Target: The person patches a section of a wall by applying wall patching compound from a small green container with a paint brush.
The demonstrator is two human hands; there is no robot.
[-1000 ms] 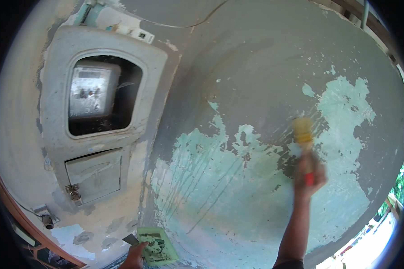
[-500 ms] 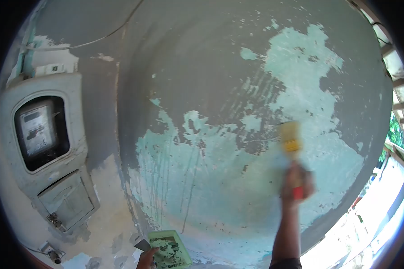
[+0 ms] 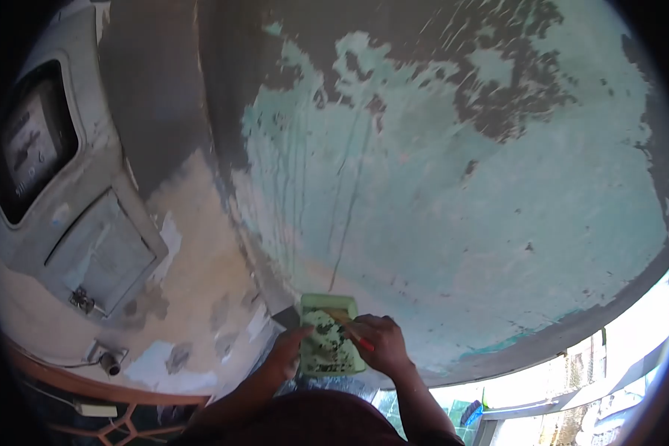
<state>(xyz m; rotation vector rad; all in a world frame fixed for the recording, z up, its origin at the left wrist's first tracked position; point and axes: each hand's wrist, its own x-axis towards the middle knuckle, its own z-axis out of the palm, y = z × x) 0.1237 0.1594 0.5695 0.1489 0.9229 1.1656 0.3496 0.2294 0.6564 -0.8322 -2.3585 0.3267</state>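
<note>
Here's the right hand [image 3: 383,346], closed around the red handle of the brush [image 3: 364,343], the bristle end angled down and leftward over the green tray [image 3: 329,300]! And the left hand [image 3: 284,354], it's wrapped round the tray's left side, fingers up at the rim. A flat gray blade [image 3: 286,318] juts out just beside the tray's upper left corner, near those fingers. Inside the tray, pale green and dark patches, and both hands in close, one on either side. Beyond them rises the wall [image 3: 438,215], turquoise across the middle, dark gray above, thin dark drips running down its left part. Over on the left, the meter box [image 3: 100,160] with its dark window, a small door [image 3: 104,253] below, and a metal latch [image 3: 82,299] at that door's lower left.
</note>
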